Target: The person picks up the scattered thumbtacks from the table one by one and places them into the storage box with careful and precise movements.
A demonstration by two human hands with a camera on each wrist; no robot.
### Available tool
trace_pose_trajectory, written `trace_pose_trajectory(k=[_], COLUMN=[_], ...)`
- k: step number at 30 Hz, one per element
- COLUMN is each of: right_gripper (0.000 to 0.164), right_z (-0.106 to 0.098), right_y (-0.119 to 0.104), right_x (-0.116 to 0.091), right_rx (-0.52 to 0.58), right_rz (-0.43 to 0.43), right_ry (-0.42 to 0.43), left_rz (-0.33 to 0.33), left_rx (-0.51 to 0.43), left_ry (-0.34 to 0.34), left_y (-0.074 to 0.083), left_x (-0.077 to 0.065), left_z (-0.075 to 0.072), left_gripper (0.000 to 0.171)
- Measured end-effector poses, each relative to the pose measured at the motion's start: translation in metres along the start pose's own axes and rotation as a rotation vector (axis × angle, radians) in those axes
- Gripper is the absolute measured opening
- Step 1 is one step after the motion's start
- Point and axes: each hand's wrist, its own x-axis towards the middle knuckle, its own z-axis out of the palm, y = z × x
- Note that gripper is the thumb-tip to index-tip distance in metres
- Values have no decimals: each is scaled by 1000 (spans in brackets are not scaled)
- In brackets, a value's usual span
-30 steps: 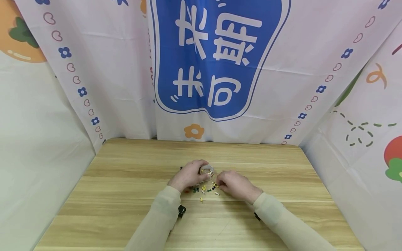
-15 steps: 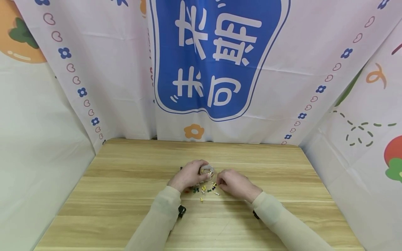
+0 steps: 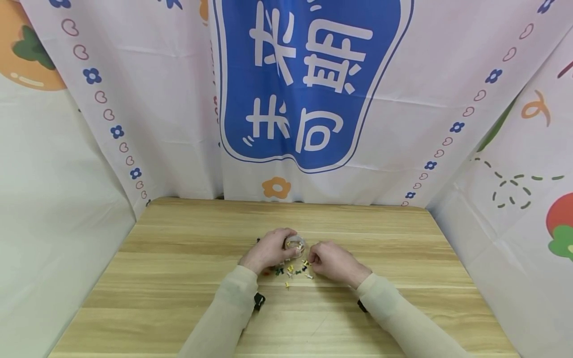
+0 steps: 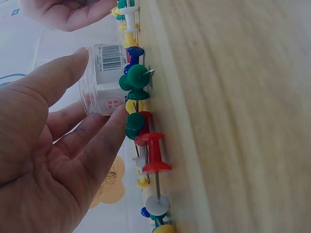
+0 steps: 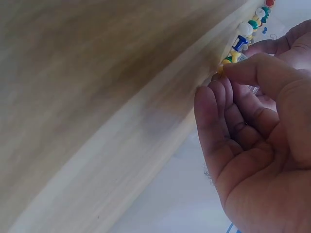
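In the head view, my left hand (image 3: 270, 250) holds a small clear round jar (image 3: 299, 240) near the middle of the table. The left wrist view shows thumb and fingers on opposite sides of this jar (image 4: 112, 82), which bears a white barcode label. Some white and yellow push pins show inside it from above. My right hand (image 3: 337, 264) is low over the table just right of the jar, fingers curled. In the right wrist view, its thumb and fingertips pinch a yellow push pin (image 5: 221, 70), partly hidden by the fingers.
Loose push pins in several colours lie in front of the jar, among them a red push pin (image 4: 154, 153), a blue push pin (image 5: 239, 43) and a yellow push pin (image 3: 287, 285) nearer the person. The wooden table (image 3: 179, 298) meets printed curtains (image 3: 179, 124) behind.
My right wrist and forearm have shifted slightly to the left, while the fingertips stay at about the same spot beside the pins. The left hand and the jar have not visibly moved.
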Motion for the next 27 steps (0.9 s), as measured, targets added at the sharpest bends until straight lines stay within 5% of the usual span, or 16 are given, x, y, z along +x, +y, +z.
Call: trace_pose_trajectory(k=[27], right_gripper=[9], right_z=[-13], right_y=[-9], right_x=[6], right_rx=[16], right_rz=[41], right_ry=[53], left_rz=[4], left_rx=[0], left_ry=[1], left_y=[0], left_x=[-1], left_z=[0], left_gripper=[55])
